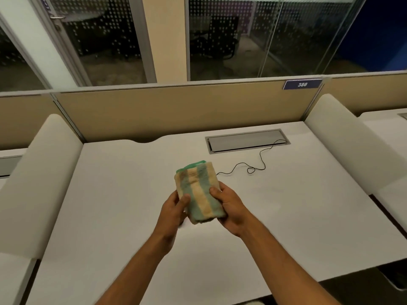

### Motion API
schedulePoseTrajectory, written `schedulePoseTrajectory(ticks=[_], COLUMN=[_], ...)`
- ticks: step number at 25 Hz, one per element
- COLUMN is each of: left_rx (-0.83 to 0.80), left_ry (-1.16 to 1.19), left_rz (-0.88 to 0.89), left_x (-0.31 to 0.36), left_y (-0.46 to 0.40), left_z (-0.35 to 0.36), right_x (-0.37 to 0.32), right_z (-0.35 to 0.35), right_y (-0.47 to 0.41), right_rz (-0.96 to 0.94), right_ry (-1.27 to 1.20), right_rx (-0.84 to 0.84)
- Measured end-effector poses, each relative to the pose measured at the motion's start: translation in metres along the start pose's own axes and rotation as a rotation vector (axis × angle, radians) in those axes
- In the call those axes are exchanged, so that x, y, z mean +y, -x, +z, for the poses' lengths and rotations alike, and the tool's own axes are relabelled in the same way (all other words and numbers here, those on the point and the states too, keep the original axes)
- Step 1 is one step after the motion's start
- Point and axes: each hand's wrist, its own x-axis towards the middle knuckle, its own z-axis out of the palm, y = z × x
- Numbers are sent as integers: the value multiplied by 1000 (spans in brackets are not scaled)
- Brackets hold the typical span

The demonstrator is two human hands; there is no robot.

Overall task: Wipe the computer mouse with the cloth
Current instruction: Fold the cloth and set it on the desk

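Cloth (200, 192), striped, clamped between left grip (174, 208) and right grip (229, 208) above bench (110, 194). Partition plate (302, 84) reads "386". Mouse hidden.

Warm, dimmish indoor light from overhead; tabletop (110, 205) evenly lit, soft faint shadows under forearms. Dark glass partitions (231, 40) behind. Wide-angle bending at edges; overall slightly soft, grainy.

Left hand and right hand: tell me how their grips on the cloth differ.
The left hand grips the cloth at its left edge, thumb on top; the right hand grips the right edge. The left hand sits slightly lower in the picture than the right. Both are bare and hold the folded striped cloth above the desk.
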Motion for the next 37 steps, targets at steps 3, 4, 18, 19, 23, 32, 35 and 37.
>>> schedulePoseTrajectory(ticks=[3,4,18,19,23,32,35,37], left_rx=[10,16,42,27,-59,-216,-248,-263], left_ry=[40,52,-8,-1,-11,59,91,43], left_rz=[-7,-3,-1,-11,-79,-301,-363,-391], left_x=[5,6,6,4,-12,-73,-95,-110], left_y=[-24,-33,-218,-231,-291,-417,-439,-451], left_z=[30,40,247,261,320,452,475,482], right_x=[-13,-19,-134,-139,-158,-181,-174,-165], right_z=[-23,-33,-226,-239,-309,-491,-532,-549], right_y=[-6,-9,-99,-107,-144,-209,-224,-233], right_rz=[-39,-49,-289,-324,-402,-309,-259,-220], right_ry=[36,59,680,730,893,1274,1347,1399], right_rx=[53,79,421,442,540,636,613,590])
